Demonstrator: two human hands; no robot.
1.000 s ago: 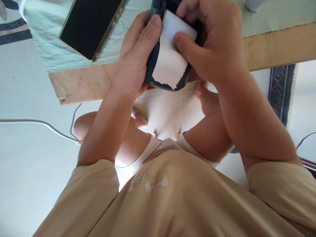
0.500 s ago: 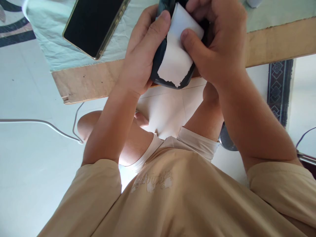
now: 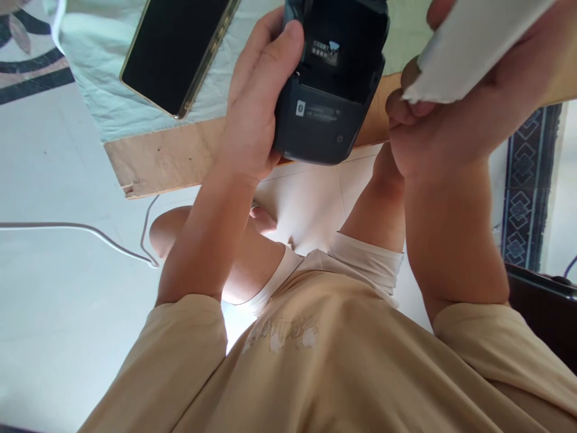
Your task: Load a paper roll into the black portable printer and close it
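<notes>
My left hand (image 3: 264, 90) grips a dark portable receipt printer (image 3: 315, 135) by its left side, thumb along the edge. A Bluetooth mark, small print and a power symbol show on its near face. Its black compartment stands open, with a small label inside and no paper in it. At the upper right my right hand (image 3: 455, 132) holds a roll of white paper (image 3: 478, 54) with a torn edge, apart from the printer. Its fingers curl under the paper and are partly hidden by it.
A black-screened phone (image 3: 175, 54) lies on the pale green cloth (image 3: 90, 90) at upper left. The table's wooden edge (image 3: 157, 159) runs below it. A white cable (image 3: 81, 227) crosses the floor at left. A dark patterned border strip (image 3: 523, 210) is at right.
The white paper has come out of the printer and moved right and up in my right hand. The printer's compartment is now uncovered. My left hand keeps its hold.
</notes>
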